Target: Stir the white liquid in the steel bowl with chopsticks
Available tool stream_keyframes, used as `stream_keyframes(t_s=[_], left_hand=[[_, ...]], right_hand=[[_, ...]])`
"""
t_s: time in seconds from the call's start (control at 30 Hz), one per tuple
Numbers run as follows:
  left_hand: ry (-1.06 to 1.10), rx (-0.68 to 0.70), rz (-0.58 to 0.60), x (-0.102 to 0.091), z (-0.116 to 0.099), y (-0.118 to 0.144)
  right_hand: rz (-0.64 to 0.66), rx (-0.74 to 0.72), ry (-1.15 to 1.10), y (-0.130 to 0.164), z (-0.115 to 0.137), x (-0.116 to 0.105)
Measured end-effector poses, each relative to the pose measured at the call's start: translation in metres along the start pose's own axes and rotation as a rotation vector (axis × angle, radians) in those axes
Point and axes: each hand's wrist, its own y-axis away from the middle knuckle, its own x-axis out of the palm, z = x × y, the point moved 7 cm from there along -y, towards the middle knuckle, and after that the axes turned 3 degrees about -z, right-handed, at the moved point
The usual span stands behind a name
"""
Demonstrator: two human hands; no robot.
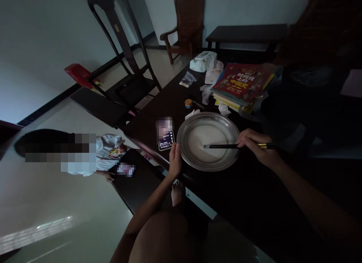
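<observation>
Metal basin sits on our dark table, near its front edge, shallow and wide, with a pale white batter spread across its bottom. The liquid looks smooth and even, so we judge the stirring well along, though the chopsticks are in it and nothing has been lifted out. Behind the basin lies a stack of books, and just beside its left rim a lit phone. Our left hand presses, fingers together, against the rim. Our right hand pinches black chopsticks, tips resting in the batter.
</observation>
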Motion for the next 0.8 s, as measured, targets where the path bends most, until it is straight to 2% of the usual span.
stream_keyframes(t_s=[0.13,0.3,0.47,0.63,0.8], left_hand=[[-0.008,0.006,-0.008,-0.0003,0.0001,0.0002],[-0.005,0.008,-0.013,-0.0006,-0.0018,0.0003],[0.026,-0.005,-0.004,0.0007,-0.0030,-0.0003],[0.012,-0.002,0.000,0.0011,-0.0033,-0.0002],[0.007,0.001,-0.017,-0.0005,-0.0026,0.0004]], right_hand=[[0.076,-0.023,0.016,-0.0003,0.0026,0.0071],[0.006,-0.004,0.025,-0.0007,0.0005,0.0005],[0.090,-0.019,0.009,-0.0001,0.0022,0.0071],[0.031,-0.013,0.015,-0.0007,0.0006,0.0012],[0.096,-0.021,-0.002,-0.0002,0.0026,0.0062]])
